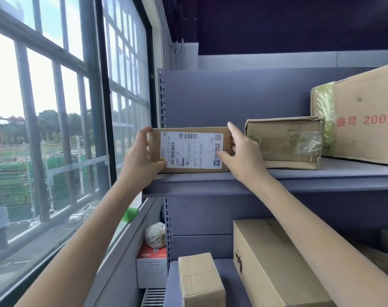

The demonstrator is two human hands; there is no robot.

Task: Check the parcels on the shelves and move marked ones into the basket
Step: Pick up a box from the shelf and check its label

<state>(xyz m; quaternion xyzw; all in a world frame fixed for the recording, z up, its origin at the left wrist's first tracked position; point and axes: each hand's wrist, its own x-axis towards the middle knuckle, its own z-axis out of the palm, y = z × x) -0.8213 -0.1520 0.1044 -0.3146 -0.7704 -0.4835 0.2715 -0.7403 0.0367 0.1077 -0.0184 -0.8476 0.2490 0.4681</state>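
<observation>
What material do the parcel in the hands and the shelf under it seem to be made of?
Held parcel: brown matte cardboard, with a white printed paper label.
Shelf: probably painted metal, a smooth grey-blue surface on a perforated upright; the material is uncertain.

I am seeing a labelled parcel [189, 149] sitting at the left end of the upper shelf [299, 177], its label facing me. My left hand [142, 158] is lying against its left end and my right hand [242, 155] against its right end. Just right of it a second box [286, 141] is resting on the same shelf, and right of that a big carton [361, 116] is standing. On the lower shelf [230, 282] a small box [199, 278] is sitting left of a long box [275, 264]. A window [55, 118] is running along the left of the shelves.
</observation>
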